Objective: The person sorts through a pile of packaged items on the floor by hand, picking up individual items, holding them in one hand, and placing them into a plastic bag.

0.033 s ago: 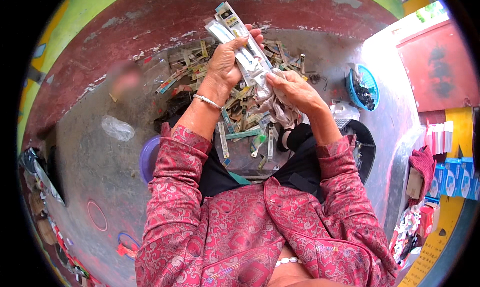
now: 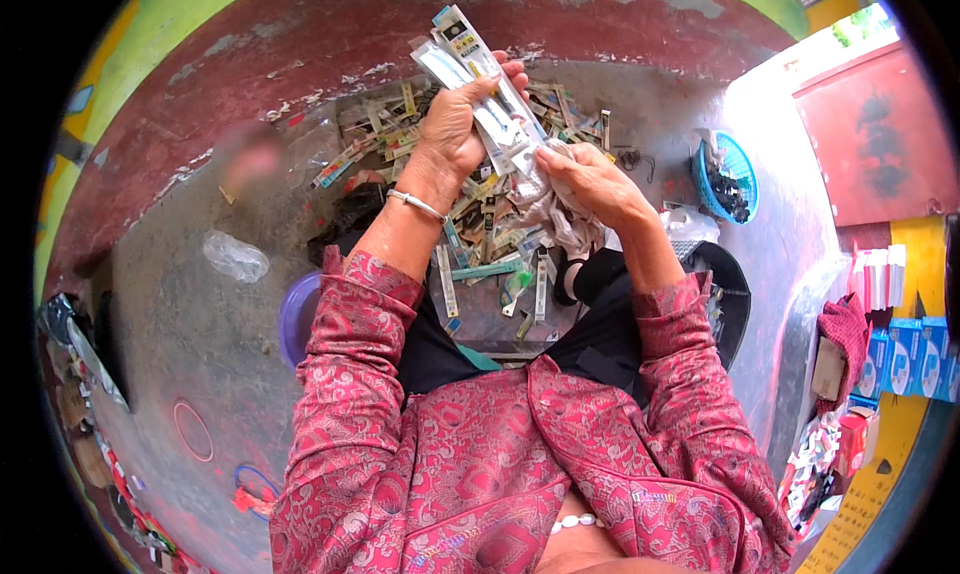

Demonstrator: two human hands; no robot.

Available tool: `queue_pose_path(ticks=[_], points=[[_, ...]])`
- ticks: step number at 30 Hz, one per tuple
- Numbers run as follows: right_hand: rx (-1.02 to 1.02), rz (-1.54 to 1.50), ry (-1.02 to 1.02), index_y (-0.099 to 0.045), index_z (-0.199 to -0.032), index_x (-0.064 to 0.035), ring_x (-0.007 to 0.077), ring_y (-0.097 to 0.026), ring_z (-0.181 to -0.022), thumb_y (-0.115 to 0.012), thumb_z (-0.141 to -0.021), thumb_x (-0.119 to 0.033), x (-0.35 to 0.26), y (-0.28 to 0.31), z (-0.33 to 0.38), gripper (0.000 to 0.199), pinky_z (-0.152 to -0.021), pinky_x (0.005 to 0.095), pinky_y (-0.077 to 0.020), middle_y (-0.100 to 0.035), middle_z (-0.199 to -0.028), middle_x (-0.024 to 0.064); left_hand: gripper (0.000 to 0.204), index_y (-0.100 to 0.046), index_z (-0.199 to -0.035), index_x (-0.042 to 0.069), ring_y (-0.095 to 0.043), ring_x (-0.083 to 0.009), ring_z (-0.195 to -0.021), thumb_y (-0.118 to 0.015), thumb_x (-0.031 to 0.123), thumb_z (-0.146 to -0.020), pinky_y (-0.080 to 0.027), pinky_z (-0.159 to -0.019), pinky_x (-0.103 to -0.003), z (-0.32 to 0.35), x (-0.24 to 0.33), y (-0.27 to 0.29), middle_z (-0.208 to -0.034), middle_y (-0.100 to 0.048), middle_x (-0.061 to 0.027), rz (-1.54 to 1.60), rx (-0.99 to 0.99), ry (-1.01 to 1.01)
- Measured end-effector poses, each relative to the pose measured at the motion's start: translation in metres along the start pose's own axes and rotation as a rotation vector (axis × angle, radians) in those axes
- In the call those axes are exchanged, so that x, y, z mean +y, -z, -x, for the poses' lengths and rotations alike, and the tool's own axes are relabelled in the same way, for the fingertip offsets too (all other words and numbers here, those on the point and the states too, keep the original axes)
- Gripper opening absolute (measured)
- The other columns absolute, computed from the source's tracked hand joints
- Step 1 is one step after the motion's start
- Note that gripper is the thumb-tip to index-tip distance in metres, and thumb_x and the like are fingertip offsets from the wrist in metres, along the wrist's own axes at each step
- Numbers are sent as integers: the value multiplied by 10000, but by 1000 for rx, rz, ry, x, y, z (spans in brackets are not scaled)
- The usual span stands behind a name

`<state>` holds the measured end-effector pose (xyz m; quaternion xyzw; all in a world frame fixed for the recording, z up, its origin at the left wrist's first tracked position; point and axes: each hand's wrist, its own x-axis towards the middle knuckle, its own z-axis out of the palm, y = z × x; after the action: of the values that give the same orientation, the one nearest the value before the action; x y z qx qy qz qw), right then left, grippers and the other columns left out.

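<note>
My left hand (image 2: pixel 455 129) is closed round a few long, narrow packets (image 2: pixel 467 42) with white and clear plastic faces. They are tilted, with their upper ends pointing up and to the left. My right hand (image 2: pixel 598 189) is closed on a crumpled pale cloth (image 2: pixel 568 226), thumb and fingers at the packets' lower end. Folds of the cloth hang below that hand, and its fingertips are partly hidden. On the floor beneath both hands spreads a pile of similar narrow packets (image 2: pixel 488 229), several of them lying crosswise.
Left of my legs stands a purple basin (image 2: pixel 297 319), with a clear plastic bag (image 2: pixel 236 257) lying farther out. At the right are a blue basket (image 2: pixel 737 164) holding dark items and a black tub (image 2: pixel 737 299). A red wall (image 2: pixel 400 34) rises behind the pile.
My right hand and the cloth have shifted slightly to the right along the packets' lower end. The left hand keeps its hold.
</note>
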<state>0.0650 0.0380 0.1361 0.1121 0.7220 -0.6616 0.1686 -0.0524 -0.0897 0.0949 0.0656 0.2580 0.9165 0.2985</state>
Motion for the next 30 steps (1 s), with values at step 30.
queue_pose_path(ticks=[30], points=[[77,1094,708,-542,-763,-60,239,-590,-561,-654,-670,-161,18,5,4,177,-500,317,-459,-584,-705,92,255,-490,-1100,4,-553,-133,-678,-438,155,-900,-494,-615,-284,-1,-27,9,-811,-571,-59,-187,94,101]])
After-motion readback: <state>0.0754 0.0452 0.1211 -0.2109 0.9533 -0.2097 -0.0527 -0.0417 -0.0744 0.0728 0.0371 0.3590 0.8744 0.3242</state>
